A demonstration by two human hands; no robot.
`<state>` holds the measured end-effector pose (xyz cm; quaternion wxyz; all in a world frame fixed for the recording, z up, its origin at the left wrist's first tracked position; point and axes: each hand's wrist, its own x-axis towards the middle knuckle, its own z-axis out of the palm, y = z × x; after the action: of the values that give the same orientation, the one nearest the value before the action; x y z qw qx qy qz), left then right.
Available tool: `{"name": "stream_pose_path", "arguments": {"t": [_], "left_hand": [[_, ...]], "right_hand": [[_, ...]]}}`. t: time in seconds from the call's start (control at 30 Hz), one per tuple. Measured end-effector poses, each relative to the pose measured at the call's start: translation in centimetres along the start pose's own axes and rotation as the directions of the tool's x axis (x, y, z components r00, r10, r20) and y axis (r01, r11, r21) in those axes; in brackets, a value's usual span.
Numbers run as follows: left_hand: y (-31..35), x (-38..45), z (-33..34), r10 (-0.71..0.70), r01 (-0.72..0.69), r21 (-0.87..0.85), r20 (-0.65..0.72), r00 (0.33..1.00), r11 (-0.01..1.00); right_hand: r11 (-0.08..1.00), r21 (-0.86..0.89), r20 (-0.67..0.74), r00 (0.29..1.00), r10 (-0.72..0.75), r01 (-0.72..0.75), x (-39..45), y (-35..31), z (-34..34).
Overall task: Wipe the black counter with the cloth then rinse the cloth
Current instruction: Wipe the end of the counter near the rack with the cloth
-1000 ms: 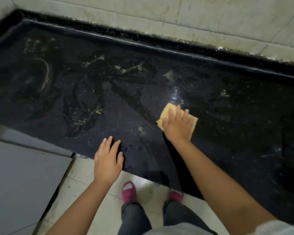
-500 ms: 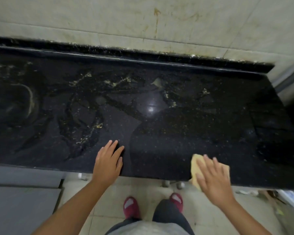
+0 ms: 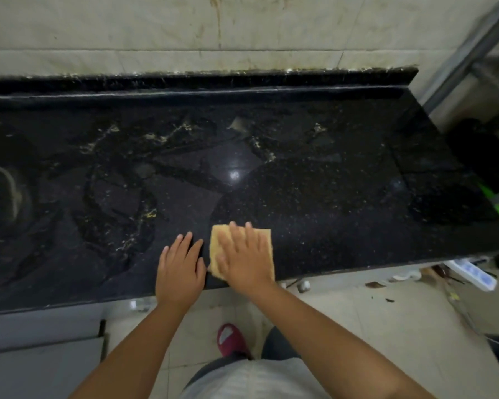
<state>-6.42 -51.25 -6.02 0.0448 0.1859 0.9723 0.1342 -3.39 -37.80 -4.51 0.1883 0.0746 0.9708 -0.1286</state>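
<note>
Left hand lies flat, fingers straight, palm down on the black counter at its front edge, holding nothing. Just beside it, the right hand presses the yellow cloth flat against the counter with fingers spread and extended.

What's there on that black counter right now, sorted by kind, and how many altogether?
Hands: 2, the left hand and right hand
Cloths: 1, a yellow cloth under the right hand
Total: 3 on the black counter
</note>
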Motion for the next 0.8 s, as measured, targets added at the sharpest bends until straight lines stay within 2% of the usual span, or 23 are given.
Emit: {"name": "stream_pose_path", "arguments": {"t": [0.03, 0.07, 0.17, 0.33, 0.37, 0.43, 0.5, 0.53, 0.63, 0.73, 0.8], "left_hand": [[0.0, 0.0, 0.0, 0.004, -0.004, 0.005, 0.001, 1.000, 1.000], [-0.1, 0.1, 0.1, 0.010, -0.010, 0.010, -0.002, 1.000, 1.000], [-0.3, 0.0, 0.3, 0.018, -0.018, 0.003, -0.016, 1.000, 1.000], [-0.2, 0.1, 0.2, 0.020, -0.020, 0.031, -0.007, 1.000, 0.999], [-0.2, 0.0, 0.1, 0.022, -0.022, 0.039, -0.003, 1.000, 0.999], [-0.2, 0.0, 0.2, 0.026, -0.025, 0.053, -0.001, 1.000, 0.998], [-0.1, -0.1, 0.1, 0.024, -0.024, 0.048, 0.006, 1.000, 0.999], [-0.1, 0.0, 0.1, 0.025, -0.025, 0.047, 0.003, 1.000, 0.999], [-0.2, 0.1, 0.1, 0.033, -0.033, 0.061, 0.006, 0.999, 0.998], [-0.3, 0.1, 0.2, 0.043, -0.043, 0.054, 0.006, 0.999, 0.998], [-0.5, 0.1, 0.4, 0.043, -0.042, 0.037, -0.008, 0.999, 0.998]], "right_hand": [[0.996, -0.081, -0.004, 0.999, -0.045, 0.045, -0.7, -0.3, 0.5], [0.993, -0.112, -0.035, 0.999, -0.034, 0.030, -1.3, -0.1, 1.0], [0.995, -0.101, -0.038, 0.999, -0.023, 0.019, -2.8, 3.5, 2.0], [0.967, -0.095, -0.076, 0.970, 0.229, -0.236, -4.4, 14.8, -1.9], [0.946, -0.032, -0.100, 0.943, 0.318, -0.323, -4.4, 16.8, -2.7], [0.844, 0.145, -0.092, 0.842, 0.531, -0.516, -3.6, 18.8, -4.0], [0.779, 0.215, -0.094, 0.782, 0.616, -0.588, -2.1, 17.6, -4.5], [0.774, 0.222, -0.092, 0.778, 0.622, -0.593, -1.0, 16.2, -4.5], [0.876, 0.142, -0.091, 0.875, 0.476, -0.462, 1.7, 11.1, -3.7], [0.976, 0.022, -0.057, 0.974, 0.218, -0.217, 2.5, 5.7, -2.3], [0.997, -0.069, -0.005, 1.000, 0.029, -0.029, 1.7, 3.2, -1.1]]}}
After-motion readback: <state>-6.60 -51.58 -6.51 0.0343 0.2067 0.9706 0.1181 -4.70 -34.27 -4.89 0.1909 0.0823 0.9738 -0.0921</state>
